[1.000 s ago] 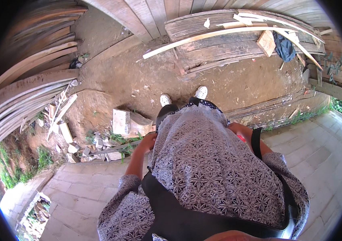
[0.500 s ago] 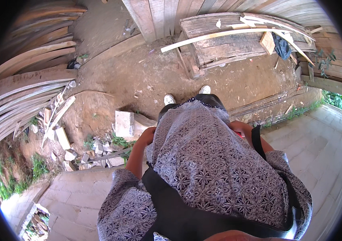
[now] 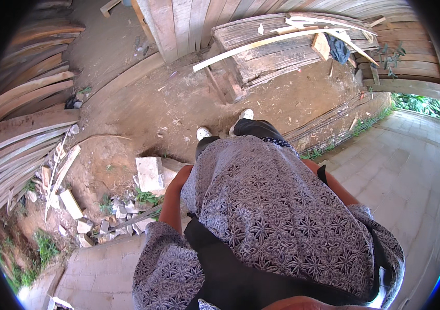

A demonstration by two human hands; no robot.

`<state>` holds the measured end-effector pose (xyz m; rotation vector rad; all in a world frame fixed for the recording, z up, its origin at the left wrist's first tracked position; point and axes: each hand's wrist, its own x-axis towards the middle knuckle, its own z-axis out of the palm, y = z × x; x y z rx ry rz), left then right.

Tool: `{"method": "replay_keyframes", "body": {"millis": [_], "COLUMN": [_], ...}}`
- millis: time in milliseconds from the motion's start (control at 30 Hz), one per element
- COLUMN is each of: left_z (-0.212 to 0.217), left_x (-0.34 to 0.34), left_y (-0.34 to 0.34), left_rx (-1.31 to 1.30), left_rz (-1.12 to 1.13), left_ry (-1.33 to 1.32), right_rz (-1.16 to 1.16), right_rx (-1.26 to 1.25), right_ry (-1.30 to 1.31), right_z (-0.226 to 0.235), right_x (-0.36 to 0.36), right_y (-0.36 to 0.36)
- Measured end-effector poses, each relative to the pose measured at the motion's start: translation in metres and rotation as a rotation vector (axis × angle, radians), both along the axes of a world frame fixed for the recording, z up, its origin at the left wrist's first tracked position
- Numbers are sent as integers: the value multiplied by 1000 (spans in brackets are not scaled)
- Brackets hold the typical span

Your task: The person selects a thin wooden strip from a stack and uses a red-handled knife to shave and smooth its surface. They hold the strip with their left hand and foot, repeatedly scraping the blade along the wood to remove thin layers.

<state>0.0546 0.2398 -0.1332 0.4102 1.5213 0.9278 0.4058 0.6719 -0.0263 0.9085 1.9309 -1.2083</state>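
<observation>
Both my left hand (image 3: pixel 181 176) and right hand (image 3: pixel 310 165) are hanging beside my floral-print top (image 3: pixel 261 201), can't tell if they're gripping.

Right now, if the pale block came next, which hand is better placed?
Left, probably: the left hand is on the same side as the pale block, and appears nearer. The right hand is across the body, partly hidden by the patterned shirt.

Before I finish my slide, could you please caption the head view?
Left hand and right hand at the sides of a patterned top, white shoes against bare earth, weathered planks ahead.
</observation>
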Motion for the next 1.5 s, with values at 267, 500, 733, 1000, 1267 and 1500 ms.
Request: {"method": "replay_keyframes", "body": {"millis": [267,500,733,1000,1267,1500], "left_z": [9,29,37,-9,-41,-34], "left_x": [-2,-40,-139,-206,-177,-135], "left_y": [-7,43,229,325,269,253], "left_rx": [7,49,234,-114,-24,155], "left_rz": [-21,-561,-7,-399,-323,-161], "left_ry": [-270,15,1211,1240,1169,1099], "right_rz": [-844,-1220,-1213,-1284,-1405,-1427], "right_rx": [279,571,685,588,505,397], "right_ry": [-347,-14,190,182,-24,36], "right_z": [54,115,126,92,76,67], "right_x": [14,56,43,126,149,126], "right_y": [-19,20,-11,-74,-112,-104]}}
